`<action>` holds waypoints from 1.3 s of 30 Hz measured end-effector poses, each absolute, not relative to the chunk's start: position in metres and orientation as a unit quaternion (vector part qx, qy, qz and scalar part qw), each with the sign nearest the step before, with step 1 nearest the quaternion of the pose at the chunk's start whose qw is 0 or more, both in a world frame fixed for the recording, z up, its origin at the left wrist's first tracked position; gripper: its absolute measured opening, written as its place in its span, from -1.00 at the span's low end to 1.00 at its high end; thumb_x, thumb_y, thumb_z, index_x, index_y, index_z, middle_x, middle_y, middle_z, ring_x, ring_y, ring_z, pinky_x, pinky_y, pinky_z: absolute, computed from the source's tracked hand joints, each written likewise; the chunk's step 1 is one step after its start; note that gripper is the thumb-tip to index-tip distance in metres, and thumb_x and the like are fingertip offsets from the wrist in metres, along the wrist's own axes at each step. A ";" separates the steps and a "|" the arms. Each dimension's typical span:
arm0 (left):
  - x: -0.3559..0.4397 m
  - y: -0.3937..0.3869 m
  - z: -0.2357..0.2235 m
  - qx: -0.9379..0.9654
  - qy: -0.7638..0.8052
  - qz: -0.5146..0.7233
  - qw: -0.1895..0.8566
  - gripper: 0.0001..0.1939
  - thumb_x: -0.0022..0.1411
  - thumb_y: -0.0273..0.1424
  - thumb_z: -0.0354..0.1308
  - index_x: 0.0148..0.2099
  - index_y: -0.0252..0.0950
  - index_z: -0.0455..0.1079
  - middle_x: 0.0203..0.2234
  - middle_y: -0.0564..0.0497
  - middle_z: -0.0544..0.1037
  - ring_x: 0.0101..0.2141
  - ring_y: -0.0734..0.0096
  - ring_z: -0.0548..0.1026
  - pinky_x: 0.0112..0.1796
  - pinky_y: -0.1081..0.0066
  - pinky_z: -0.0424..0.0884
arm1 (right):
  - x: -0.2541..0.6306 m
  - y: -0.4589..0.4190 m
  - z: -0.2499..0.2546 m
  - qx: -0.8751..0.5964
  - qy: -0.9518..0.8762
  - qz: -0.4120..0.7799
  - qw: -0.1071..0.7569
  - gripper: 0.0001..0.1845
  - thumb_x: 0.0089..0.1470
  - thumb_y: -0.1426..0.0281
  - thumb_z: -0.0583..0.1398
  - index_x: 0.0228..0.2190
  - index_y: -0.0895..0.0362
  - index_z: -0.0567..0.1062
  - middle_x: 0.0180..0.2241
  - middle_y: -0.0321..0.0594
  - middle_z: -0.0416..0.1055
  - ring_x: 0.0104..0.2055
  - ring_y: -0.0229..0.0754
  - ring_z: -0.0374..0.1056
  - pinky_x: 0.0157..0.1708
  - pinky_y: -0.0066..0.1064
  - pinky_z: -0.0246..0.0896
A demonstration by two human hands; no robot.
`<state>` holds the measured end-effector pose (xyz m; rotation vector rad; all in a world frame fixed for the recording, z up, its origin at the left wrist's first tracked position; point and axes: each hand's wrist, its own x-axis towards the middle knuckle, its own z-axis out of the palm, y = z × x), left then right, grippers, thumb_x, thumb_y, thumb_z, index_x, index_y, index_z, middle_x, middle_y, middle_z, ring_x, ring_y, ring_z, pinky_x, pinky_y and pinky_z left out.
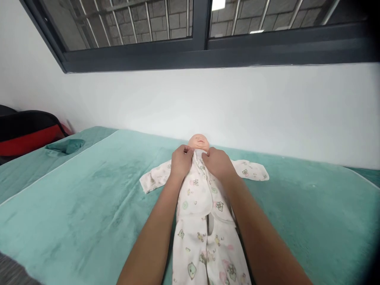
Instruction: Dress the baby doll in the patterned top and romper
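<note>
A baby doll (199, 141) lies on its back, its head toward the wall. It is dressed in a white baby jacket (195, 196) with small animal prints, both sleeves spread out sideways. Matching baby trousers (192, 253) cover the legs, with a narrow grey gap between jacket and trousers at the middle. At the neckline, my left hand (181, 160) pinches the jacket's edge on the left. My right hand (218, 161) grips the collar on the other side, its fingers curled inward. The front panels overlap below my hands.
A teal plush blanket (89, 198) covers the bed under the doll. Behind it rises a white wall (208, 103) with a dark-framed window (202, 51) and metal bars. At the far left stands a black and red bag-like object (32, 132).
</note>
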<state>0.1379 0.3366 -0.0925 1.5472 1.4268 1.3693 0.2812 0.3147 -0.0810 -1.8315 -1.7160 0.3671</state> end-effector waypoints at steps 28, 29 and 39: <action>0.156 0.336 -0.093 0.495 0.452 0.561 0.487 -0.94 0.09 -0.48 0.26 -0.32 -0.33 0.48 -0.51 0.07 0.49 -0.48 0.54 0.41 -0.36 0.47 0.34 | 0.281 0.315 -0.091 -0.549 -0.544 0.292 0.563 -0.84 0.03 0.31 0.22 -0.42 0.07 0.61 -0.32 -0.30 0.59 -0.21 -0.12 0.44 -0.10 -0.28 0.24; 0.155 0.336 -0.093 0.491 0.446 0.564 0.492 -0.93 0.09 -0.48 0.27 -0.31 -0.33 0.48 -0.50 0.06 0.50 -0.48 0.54 0.41 -0.35 0.47 0.34 | 0.281 0.314 -0.091 -0.550 -0.543 0.291 0.564 -0.84 0.02 0.31 0.22 -0.42 0.07 0.61 -0.32 -0.30 0.59 -0.21 -0.13 0.44 -0.11 -0.29 0.24; 0.156 0.337 -0.093 0.511 0.477 0.555 0.452 -0.89 0.09 -0.51 0.17 -0.27 -0.30 0.46 -0.46 0.04 0.52 -0.47 0.50 0.46 -0.36 0.46 0.35 | 0.283 0.315 -0.090 -0.562 -0.541 0.293 0.553 -0.84 -0.02 0.34 0.24 -0.43 0.10 0.63 -0.35 -0.28 0.60 -0.24 -0.13 0.46 -0.16 -0.32 0.25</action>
